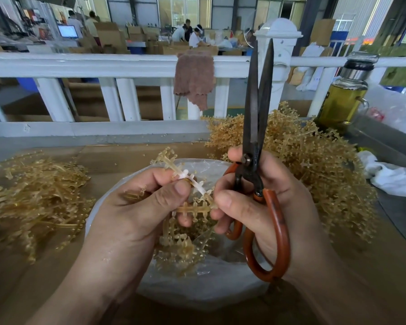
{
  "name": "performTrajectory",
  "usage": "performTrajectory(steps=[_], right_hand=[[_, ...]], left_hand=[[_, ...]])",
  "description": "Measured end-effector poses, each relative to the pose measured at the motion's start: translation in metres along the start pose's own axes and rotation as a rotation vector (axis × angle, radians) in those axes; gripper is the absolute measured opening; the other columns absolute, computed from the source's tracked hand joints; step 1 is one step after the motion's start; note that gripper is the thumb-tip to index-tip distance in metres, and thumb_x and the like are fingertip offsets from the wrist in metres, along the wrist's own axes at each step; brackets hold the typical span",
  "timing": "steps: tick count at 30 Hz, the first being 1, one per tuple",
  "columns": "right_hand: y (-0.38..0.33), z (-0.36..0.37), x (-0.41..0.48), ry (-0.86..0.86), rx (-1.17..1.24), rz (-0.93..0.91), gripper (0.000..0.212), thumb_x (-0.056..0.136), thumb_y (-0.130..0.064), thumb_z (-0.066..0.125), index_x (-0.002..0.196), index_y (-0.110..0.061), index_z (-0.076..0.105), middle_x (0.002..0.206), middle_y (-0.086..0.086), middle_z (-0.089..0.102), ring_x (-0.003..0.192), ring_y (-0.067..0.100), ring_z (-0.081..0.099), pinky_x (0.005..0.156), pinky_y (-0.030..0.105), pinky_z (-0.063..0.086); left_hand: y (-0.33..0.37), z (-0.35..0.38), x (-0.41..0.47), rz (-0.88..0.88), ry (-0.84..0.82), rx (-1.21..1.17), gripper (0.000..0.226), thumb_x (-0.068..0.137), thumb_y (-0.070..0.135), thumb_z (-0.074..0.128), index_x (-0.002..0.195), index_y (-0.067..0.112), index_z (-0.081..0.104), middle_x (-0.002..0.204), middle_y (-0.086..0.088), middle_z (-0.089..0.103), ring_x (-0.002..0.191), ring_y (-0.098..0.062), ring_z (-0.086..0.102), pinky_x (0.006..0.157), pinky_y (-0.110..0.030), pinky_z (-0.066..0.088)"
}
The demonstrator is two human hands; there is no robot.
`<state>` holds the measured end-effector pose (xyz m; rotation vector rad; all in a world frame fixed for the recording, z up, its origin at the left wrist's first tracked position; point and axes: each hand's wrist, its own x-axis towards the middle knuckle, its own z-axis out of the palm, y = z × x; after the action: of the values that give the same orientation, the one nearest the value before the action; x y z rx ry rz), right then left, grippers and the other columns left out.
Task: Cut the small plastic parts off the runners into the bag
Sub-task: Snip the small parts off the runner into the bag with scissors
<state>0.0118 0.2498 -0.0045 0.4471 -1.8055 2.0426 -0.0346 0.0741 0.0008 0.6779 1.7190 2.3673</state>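
Head view: the left hand [136, 207] pinches a translucent amber plastic runner [188, 174] studded with small parts; the right hand [267, 202] grips orange-handled dark-bladed scissors [251, 118], blades upright. Both sit above the clear plastic bag [209, 294] on the brown counter [33, 289].

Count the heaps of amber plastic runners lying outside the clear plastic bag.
2: one heap left of the bag, a larger heap right of it; none seems hidden.
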Motion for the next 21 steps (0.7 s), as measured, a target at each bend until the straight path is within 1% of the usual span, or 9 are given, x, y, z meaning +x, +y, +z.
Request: performTrajectory(steps=[3, 6, 9, 11, 13, 15, 17, 18, 21], right_hand=[[0.002, 0.000, -0.001, 0.007, -0.020, 0.003, 0.043, 0.085, -0.015, 0.075, 0.123, -0.028, 0.061, 0.090, 0.004, 0.068, 0.074, 0.023, 0.072, 0.062, 0.031, 0.058], [0.003, 0.000, -0.002, 0.031, -0.033, 0.016, 0.043, 0.083, -0.012, 0.073, 0.122, -0.028, 0.062, 0.089, 0.002, 0.068, 0.071, 0.021, 0.071, 0.061, 0.030, 0.058], [0.004, 0.000, -0.002, 0.054, -0.034, 0.021, 0.042, 0.083, -0.011, 0.072, 0.119, -0.030, 0.063, 0.087, 0.002, 0.067, 0.068, 0.021, 0.070, 0.059, 0.031, 0.057], [0.004, 0.001, -0.002, 0.061, -0.032, 0.018, 0.042, 0.083, -0.009, 0.072, 0.118, -0.031, 0.064, 0.087, 0.003, 0.067, 0.068, 0.022, 0.071, 0.059, 0.030, 0.057], [0.003, 0.001, -0.002, 0.066, -0.031, 0.004, 0.041, 0.084, -0.011, 0.072, 0.118, -0.031, 0.064, 0.088, 0.003, 0.068, 0.070, 0.021, 0.071, 0.060, 0.029, 0.057], [0.003, 0.001, -0.001, 0.084, -0.039, -0.002, 0.039, 0.084, -0.017, 0.074, 0.118, -0.034, 0.064, 0.089, 0.002, 0.069, 0.072, 0.021, 0.072, 0.061, 0.029, 0.058], [0.003, 0.001, 0.000, 0.090, -0.011, 0.003, 0.038, 0.086, -0.018, 0.077, 0.118, -0.034, 0.064, 0.089, 0.001, 0.069, 0.073, 0.022, 0.072, 0.062, 0.030, 0.058], [0.003, 0.001, 0.000, 0.086, 0.018, 0.012, 0.039, 0.085, -0.019, 0.078, 0.119, -0.033, 0.064, 0.089, 0.001, 0.069, 0.072, 0.022, 0.071, 0.062, 0.031, 0.058], [0.003, 0.000, 0.001, 0.060, 0.087, 0.049, 0.042, 0.082, -0.028, 0.081, 0.120, -0.032, 0.064, 0.088, 0.002, 0.070, 0.071, 0.025, 0.071, 0.060, 0.034, 0.057]], left_hand=[[0.000, 0.000, -0.001, 0.017, 0.002, 0.009, 0.008, 0.075, 0.023, 0.077, 0.071, 0.017, 0.074, 0.066, -0.008, 0.062, 0.057, -0.017, 0.056, 0.056, -0.021, 0.051], [0.001, 0.002, -0.002, 0.049, 0.007, 0.043, 0.010, 0.070, 0.020, 0.084, 0.068, 0.022, 0.075, 0.064, 0.000, 0.065, 0.055, -0.011, 0.056, 0.053, -0.017, 0.048], [0.000, 0.003, -0.002, 0.067, 0.013, 0.028, 0.009, 0.075, 0.026, 0.080, 0.069, 0.023, 0.075, 0.066, 0.003, 0.067, 0.056, -0.009, 0.057, 0.051, -0.016, 0.048], [-0.004, 0.002, -0.002, 0.107, 0.050, 0.031, 0.010, 0.077, 0.033, 0.079, 0.072, 0.025, 0.076, 0.070, 0.003, 0.070, 0.059, -0.009, 0.060, 0.053, -0.017, 0.049], [-0.007, 0.002, -0.004, 0.217, 0.120, 0.150, 0.012, 0.078, 0.041, 0.081, 0.079, 0.031, 0.075, 0.074, 0.006, 0.070, 0.066, -0.008, 0.062, 0.060, -0.018, 0.052], [-0.010, 0.000, -0.008, 0.420, 0.187, 0.428, 0.007, 0.084, 0.041, 0.075, 0.085, 0.036, 0.071, 0.079, 0.016, 0.069, 0.071, 0.004, 0.062, 0.068, -0.010, 0.049], [-0.009, 0.002, -0.010, 0.635, 0.184, 0.714, 0.002, 0.093, 0.036, 0.070, 0.094, 0.036, 0.069, 0.093, 0.024, 0.068, 0.084, 0.010, 0.063, 0.074, -0.003, 0.044], [-0.008, 0.003, -0.011, 0.723, 0.175, 0.806, 0.009, 0.095, 0.032, 0.068, 0.100, 0.039, 0.070, 0.098, 0.023, 0.066, 0.091, 0.009, 0.062, 0.078, -0.003, 0.042], [-0.006, 0.002, -0.011, 0.888, 0.132, 0.935, 0.017, 0.094, 0.023, 0.069, 0.111, 0.024, 0.067, 0.101, 0.015, 0.063, 0.098, 0.000, 0.061, 0.085, -0.009, 0.043]])
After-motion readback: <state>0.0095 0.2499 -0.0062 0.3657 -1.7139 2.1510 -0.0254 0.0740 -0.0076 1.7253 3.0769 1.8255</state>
